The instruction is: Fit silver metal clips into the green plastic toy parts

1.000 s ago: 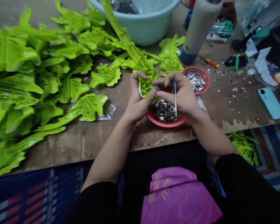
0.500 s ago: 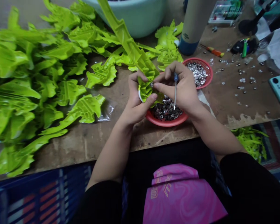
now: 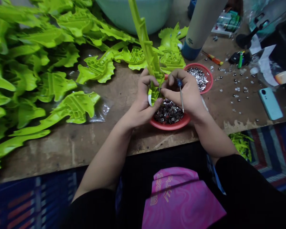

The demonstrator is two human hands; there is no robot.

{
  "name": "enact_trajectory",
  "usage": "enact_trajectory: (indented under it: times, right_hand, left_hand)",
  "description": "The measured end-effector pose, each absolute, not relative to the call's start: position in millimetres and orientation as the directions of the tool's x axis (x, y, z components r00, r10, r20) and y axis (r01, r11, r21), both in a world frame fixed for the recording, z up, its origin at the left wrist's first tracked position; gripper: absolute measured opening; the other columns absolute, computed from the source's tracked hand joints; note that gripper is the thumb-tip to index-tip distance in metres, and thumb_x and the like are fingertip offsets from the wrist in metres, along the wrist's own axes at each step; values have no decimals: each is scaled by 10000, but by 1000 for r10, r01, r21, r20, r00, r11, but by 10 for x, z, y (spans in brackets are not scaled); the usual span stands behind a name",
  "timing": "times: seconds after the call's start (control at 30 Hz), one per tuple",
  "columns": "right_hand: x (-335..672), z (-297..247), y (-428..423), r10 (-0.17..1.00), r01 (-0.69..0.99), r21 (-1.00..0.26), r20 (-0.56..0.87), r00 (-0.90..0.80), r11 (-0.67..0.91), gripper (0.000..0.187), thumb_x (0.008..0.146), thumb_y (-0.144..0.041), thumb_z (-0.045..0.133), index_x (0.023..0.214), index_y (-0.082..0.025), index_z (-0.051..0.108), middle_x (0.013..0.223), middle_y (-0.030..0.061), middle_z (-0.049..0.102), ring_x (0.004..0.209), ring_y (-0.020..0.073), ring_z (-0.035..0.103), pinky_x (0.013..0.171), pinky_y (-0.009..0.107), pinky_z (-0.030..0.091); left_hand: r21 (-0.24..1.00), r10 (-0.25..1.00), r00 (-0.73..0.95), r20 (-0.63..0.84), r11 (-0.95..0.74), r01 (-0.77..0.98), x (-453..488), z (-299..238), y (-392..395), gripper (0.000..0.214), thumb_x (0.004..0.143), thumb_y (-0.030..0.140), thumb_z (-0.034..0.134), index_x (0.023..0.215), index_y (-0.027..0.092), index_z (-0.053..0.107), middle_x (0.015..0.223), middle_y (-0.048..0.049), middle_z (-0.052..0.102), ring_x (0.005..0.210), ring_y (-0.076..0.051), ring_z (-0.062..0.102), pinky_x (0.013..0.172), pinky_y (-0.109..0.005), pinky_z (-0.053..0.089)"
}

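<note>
My left hand (image 3: 141,106) is closed around a long lime-green plastic shell piece (image 3: 148,51), whose ribbed inner side faces me and whose long arm points up and away. A white patch shows on its lower end. My right hand (image 3: 189,92) has a small screwdriver (image 3: 181,98) with a blue handle tucked between its fingers, the shaft pointing down. Its thumb and fingertips meet at the ribbed inside of the shell, at a tiny shiny bit too small to make out. Just under both hands is a red basket (image 3: 170,127) of small metal pieces.
Many lime-green shells (image 3: 71,106) are heaped on the left of the wooden table (image 3: 124,140). A second red basket (image 3: 211,81), a grey-and-blue cylinder (image 3: 193,44), an orange screwdriver (image 3: 214,58), scattered metal bits and a phone (image 3: 270,103) lie to the right. A pale green basin (image 3: 135,16) stands behind.
The green shell has tilted more upright in my left hand, its long arm swinging right. My right fingertips stay at its inside. The whole view has shifted slightly.
</note>
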State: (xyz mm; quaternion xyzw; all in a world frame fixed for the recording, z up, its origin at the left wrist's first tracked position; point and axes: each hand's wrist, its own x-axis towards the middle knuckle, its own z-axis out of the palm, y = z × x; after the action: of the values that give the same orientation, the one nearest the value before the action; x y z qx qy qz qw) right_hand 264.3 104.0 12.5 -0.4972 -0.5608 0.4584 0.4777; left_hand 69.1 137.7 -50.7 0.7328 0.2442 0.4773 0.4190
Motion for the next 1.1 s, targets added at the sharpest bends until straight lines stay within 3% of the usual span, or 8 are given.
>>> enact_trajectory:
  times: [0.17,0.3,0.4,0.53,0.63,0.73,0.87,1.1]
  right_hand:
    - [2671,136,1026,984,256,-951,166,-57,175,517,785,-538,963,835,-286,514,834,-18,663,1007,246,733,1044,486,689]
    - [2690,135,1061,976,293,-931,208,-68,219,546,763,-567,983,813,-286,517,822,-14,646,939,238,702,991,460,673]
    - [2837,162,1150,972,325,-917,231,-41,232,479,831,-571,929,835,-285,545,829,-13,668,820,215,674,866,435,650]
    - [3283,189,1341,915,556,-806,359,185,204,224,916,-308,819,874,-279,602,891,22,733,822,210,656,871,415,584]
    - [3575,104,1479,971,760,-648,208,113,50,212,803,-156,819,853,-254,638,911,54,765,905,249,676,949,444,563]
    - [3673,-24,1560,1000,829,-559,30,-10,25,206,712,-99,770,826,-230,659,941,74,793,913,271,714,912,440,574]
    - [3717,-70,1584,996,827,-561,88,13,39,180,700,-109,728,828,-230,690,963,72,812,953,281,750,932,455,604]
    - [3821,69,1534,984,829,-554,176,33,71,206,813,-115,663,930,-235,783,989,78,824,1026,297,779,1063,506,607]
  left_hand:
    - [808,725,461,512,-589,29,704,-461,1384,496,963,701,755,1289,354,613,1631,-110,526,1560,-373,517,1365,-658,391]
    - [838,744,453,491,-546,-11,720,-435,1359,512,914,711,813,1204,327,639,1622,-111,537,1600,-401,474,1390,-687,333]
    - [903,811,401,426,-408,-132,741,-386,1290,504,898,598,886,1235,329,626,1525,-92,600,1574,-388,531,1383,-653,384]
    - [902,903,346,256,-95,-420,793,-286,1206,582,818,436,979,1236,346,583,1290,-46,709,1394,-364,708,1188,-589,615]
    - [840,936,320,146,53,-540,823,-228,1203,634,725,325,1017,1194,334,590,1224,-15,753,1278,-330,778,1113,-525,673]
    - [806,960,272,65,110,-582,827,-206,1231,645,684,273,1004,1183,327,599,1155,10,778,1250,-308,799,1129,-498,671]
    - [771,968,252,8,154,-617,808,-188,1258,612,704,278,967,1211,323,627,1188,-8,816,1283,-327,786,1158,-524,655]
    - [743,968,249,-11,175,-646,809,-104,1229,447,770,254,902,1151,327,680,1213,-13,824,1367,-360,737,1159,-573,648]
